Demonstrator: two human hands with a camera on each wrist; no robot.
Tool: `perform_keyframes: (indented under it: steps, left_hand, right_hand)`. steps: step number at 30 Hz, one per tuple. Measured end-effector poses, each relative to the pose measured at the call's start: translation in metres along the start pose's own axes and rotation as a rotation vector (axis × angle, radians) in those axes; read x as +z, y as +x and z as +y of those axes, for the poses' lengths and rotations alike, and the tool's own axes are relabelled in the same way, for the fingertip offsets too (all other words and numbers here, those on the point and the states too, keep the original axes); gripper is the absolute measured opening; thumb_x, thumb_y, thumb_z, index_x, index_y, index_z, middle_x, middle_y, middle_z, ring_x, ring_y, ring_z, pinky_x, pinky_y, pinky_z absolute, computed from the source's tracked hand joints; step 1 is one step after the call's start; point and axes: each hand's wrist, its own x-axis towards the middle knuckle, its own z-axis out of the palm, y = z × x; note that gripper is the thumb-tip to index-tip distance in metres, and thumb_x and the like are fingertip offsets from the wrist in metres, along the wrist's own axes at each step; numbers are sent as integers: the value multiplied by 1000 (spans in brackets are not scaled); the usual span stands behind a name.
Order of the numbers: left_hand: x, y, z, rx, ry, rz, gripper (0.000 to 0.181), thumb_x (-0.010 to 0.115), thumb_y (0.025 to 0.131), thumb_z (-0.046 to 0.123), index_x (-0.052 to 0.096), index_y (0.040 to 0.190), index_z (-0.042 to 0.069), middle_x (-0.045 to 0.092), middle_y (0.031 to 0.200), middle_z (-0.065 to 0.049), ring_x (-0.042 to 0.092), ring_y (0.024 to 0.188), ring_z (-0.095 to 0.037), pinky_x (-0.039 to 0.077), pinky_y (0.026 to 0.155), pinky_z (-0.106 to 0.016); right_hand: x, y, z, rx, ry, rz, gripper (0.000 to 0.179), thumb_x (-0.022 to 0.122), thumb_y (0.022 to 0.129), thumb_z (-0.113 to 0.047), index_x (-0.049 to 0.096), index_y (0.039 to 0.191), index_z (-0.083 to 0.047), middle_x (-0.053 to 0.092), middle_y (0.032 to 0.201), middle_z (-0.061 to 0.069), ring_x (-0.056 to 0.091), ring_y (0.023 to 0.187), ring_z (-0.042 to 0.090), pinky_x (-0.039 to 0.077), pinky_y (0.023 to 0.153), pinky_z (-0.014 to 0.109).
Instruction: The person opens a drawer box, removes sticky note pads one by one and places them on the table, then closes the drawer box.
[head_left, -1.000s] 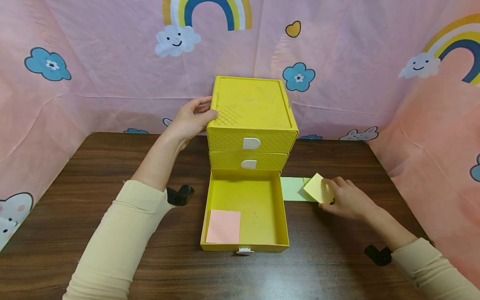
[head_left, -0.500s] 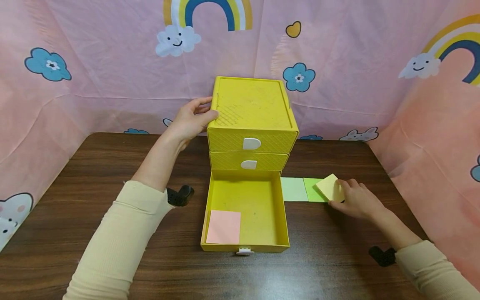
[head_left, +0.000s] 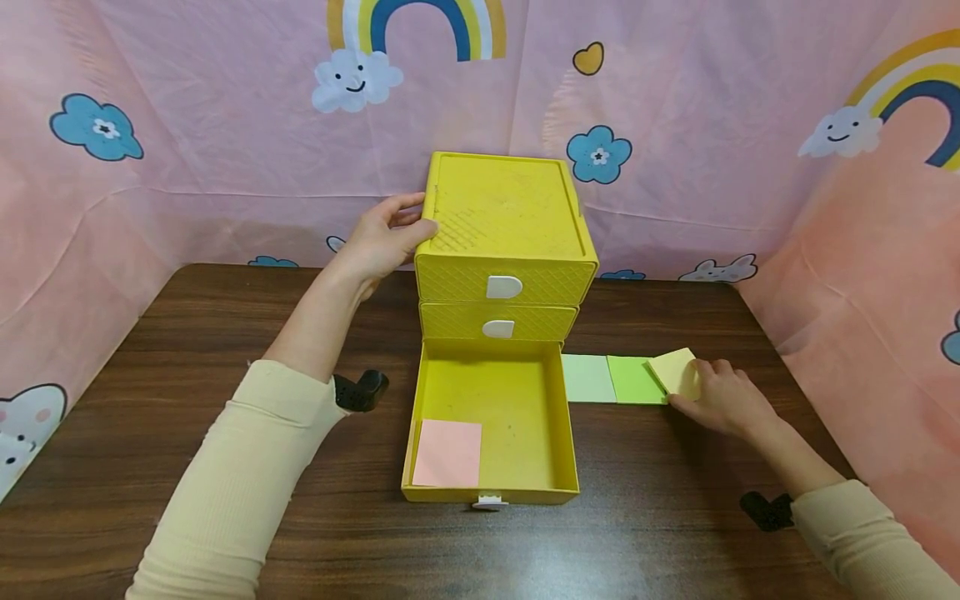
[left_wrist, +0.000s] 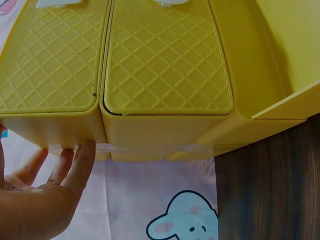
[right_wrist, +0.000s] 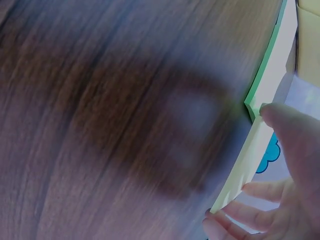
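Note:
A yellow drawer unit (head_left: 506, 204) stands mid-table in the head view, its bottom drawer (head_left: 525, 417) pulled out. My left hand (head_left: 381, 237) rests against its upper left side, thumb on the top edge and fingertips touching the side wall (left_wrist: 80, 132). A pink sticky-note pad (head_left: 447, 453) lies in the drawer's front left corner. Right of the drawer, my right hand (head_left: 723, 398) pinches a pale yellow sticky-note pad (head_left: 672, 372) by thumb and fingers. It is tilted, its left corner at the edge of a bright green sticky-note pad (head_left: 633, 381). A pale mint sticky-note pad (head_left: 588, 379) adjoins the green one.
The dark wooden table (head_left: 360, 542) extends in front and to both sides. A pink patterned cloth (head_left: 675, 200) hangs behind and at the sides. Two closed drawers with white handles (head_left: 504, 287) sit above the open one.
My right hand has moved right with the pale yellow pad, from over the mint and green pads to the green pad's right edge, uncovering most of the green pad. My left hand stays put.

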Motion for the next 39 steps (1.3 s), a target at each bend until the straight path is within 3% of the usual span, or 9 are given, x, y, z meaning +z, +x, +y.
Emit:
perform_keyframes:
  steps: [6,15,22,32,39]
  left_hand:
    - [0,0,0,-2,6,3,59,56,91,23,31,144,21,34,144,-5,47,120,-20,46,94,-35]
    - [0,0,1,-3,18,-6,58,55,92,24,31,144,22,33,145,-5,49,120,-22,46,95,-37]
    - [1,1,1,-6,11,-3,59,56,91,24,31,144,22,34,145,-5,50,119,-22,46,95,-37]
    - [1,0,0,-2,0,1,59,56,91,23,31,145,21,34,144,-6,48,120,-21,46,94,-36]
    - [0,0,0,-3,0,5,59,56,91,23,31,144,20,34,144,-6,47,121,-21,47,94,-36]
  right_hand:
    - [1,-1,0,79,9,-56,70,60,81,-45,47,111,17,50,92,36,51,80,49,44,69,56]
    - [4,0,1,114,9,-94,71,58,83,-46,46,107,20,49,90,39,51,79,52,44,69,58]
    - [4,0,-2,158,47,-112,69,58,82,-44,45,111,17,45,92,43,50,77,56,44,66,59]
    - [-2,0,-2,162,50,-183,66,50,90,-40,40,121,18,41,100,47,48,83,60,43,70,61]
    - [-3,0,-4,143,52,-178,63,51,90,-34,39,121,20,43,101,47,50,83,58,44,70,60]
